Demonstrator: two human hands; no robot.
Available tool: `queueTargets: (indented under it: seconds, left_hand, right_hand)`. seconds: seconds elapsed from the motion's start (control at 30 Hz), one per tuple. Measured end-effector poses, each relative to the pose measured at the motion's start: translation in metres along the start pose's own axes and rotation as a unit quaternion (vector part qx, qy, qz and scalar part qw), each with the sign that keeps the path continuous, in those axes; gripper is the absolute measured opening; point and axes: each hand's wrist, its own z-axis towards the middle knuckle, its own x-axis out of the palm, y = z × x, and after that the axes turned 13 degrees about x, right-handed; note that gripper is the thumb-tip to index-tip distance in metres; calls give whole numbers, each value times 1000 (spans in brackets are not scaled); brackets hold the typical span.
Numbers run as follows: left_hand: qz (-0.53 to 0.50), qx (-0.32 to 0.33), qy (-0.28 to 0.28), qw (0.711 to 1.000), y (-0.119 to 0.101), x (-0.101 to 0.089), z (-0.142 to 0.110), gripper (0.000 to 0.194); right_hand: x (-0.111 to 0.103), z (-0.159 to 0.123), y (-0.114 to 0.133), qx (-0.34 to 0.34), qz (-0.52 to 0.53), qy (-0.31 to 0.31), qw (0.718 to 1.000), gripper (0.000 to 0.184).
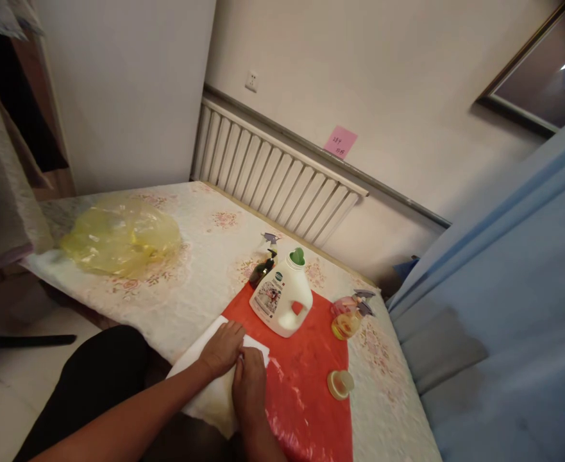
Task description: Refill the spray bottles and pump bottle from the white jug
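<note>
Left hand and right hand grip white cloth near the uncapped detergent jug; a clear spray bottle holds yellow liquid

A room in a home — radiator, 1 framed picture, blue curtain, flowered cover.
</note>
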Motion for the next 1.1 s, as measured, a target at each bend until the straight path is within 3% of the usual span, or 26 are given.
queueTargets:
  seconds: [0.23,0.43,1.1]
  left_hand:
    - [-15,-8,2,1000,0,-1,0,13]
    - [-22,-15,5,1000,0,-3,0,15]
    - [-26,-24,8,999,-3,-9,0,15]
  right_hand:
    - [29,6,-18,11,-47,-41,998,20]
    - [41,1,-26,19,-45,-61,997,22]
    - [37,0,-17,36,-23,-61,997,22]
